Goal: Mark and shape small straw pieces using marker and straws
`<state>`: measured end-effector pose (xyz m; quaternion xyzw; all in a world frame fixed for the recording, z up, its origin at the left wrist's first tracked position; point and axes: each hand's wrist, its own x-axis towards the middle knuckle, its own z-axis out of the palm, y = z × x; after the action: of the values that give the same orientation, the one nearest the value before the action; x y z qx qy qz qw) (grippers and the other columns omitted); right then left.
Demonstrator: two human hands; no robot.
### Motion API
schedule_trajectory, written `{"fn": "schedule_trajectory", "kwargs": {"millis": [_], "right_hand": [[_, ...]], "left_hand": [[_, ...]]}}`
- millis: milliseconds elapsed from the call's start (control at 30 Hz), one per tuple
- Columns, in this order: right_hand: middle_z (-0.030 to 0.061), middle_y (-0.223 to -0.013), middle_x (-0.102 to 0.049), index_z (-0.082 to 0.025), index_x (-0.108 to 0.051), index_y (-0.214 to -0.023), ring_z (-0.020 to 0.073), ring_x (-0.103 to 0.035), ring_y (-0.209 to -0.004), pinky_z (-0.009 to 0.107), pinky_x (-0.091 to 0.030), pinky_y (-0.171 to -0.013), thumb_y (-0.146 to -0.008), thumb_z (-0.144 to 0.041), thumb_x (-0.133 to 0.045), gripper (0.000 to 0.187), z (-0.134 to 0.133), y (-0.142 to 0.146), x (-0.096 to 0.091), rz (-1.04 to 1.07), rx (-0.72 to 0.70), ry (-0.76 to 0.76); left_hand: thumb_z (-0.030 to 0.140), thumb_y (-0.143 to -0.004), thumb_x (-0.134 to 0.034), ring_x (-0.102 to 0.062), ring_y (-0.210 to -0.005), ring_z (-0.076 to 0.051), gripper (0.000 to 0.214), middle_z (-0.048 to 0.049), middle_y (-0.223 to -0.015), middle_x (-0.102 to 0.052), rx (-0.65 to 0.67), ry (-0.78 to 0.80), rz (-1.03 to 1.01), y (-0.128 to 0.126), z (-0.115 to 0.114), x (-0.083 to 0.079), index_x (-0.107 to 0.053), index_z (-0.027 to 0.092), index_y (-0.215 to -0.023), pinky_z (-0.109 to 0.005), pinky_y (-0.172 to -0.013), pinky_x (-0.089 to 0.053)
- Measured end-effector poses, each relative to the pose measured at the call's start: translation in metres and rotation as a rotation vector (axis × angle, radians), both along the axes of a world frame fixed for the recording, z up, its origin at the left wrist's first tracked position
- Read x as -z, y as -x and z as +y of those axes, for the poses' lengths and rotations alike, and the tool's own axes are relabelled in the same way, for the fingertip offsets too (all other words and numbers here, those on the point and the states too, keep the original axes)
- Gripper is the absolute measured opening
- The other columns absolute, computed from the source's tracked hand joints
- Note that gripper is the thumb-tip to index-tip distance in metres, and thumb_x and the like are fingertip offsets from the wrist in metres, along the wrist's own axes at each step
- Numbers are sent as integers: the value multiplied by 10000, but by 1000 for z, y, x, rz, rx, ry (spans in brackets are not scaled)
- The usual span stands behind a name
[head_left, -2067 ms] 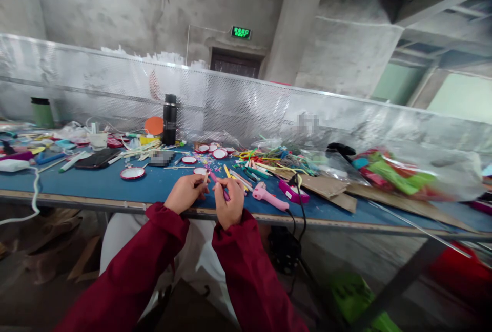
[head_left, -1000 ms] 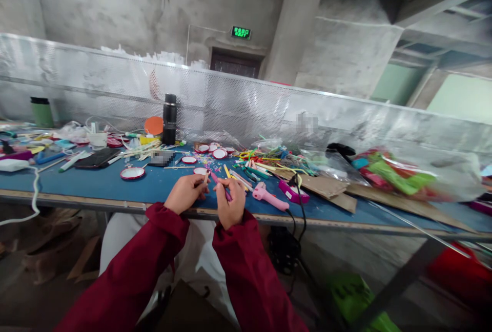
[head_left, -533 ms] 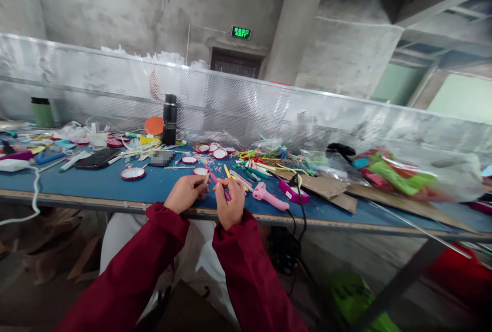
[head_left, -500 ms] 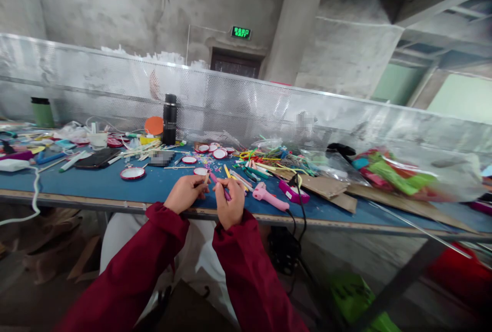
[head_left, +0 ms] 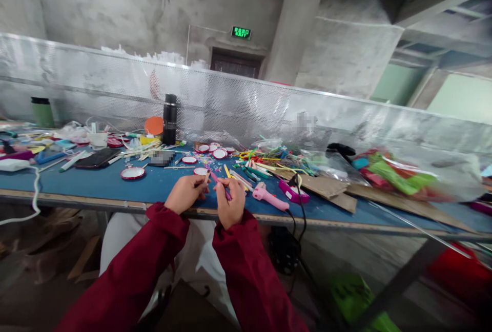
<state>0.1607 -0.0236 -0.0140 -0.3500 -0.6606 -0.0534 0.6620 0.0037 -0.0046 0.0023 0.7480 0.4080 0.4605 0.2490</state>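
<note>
Over the front edge of the blue table, my left hand (head_left: 184, 193) pinches a short pale stick (head_left: 207, 177) that points upward. Close beside it, my right hand (head_left: 231, 201) is closed around a slim pink-purple pen-like stick (head_left: 214, 178), whose tip leans toward the pale one. Whether the two tips touch, I cannot tell. Just behind my fingers lies a red-rimmed white lid (head_left: 200, 171). To the right of my right hand rests a pink glue gun (head_left: 270, 198) with a black cord.
Small loose rings and several more lids (head_left: 132, 173) lie on the blue tabletop (head_left: 88, 183). A black bottle (head_left: 169, 119) stands at the back. Coloured pipe cleaners (head_left: 277, 160), a purple box (head_left: 294, 192), cardboard (head_left: 325, 186) and a bag of colourful material (head_left: 411, 173) are on the right.
</note>
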Motion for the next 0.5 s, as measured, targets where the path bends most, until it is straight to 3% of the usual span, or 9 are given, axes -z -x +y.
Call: {"fn": "schedule_trajectory", "kwargs": {"millis": [500], "right_hand": [[7,-786,-713,-218,-638,-821,183,-627,-801,374,-416,-900,-906,-237,-542,130,0,0,0,17,-15,-1]], "left_hand": [[310,-861,-508,-642,-584,-151,194,-9,-706,-695,-1,-3,1,0,0,0,-648,184,-813,-239,-580,-481]]}}
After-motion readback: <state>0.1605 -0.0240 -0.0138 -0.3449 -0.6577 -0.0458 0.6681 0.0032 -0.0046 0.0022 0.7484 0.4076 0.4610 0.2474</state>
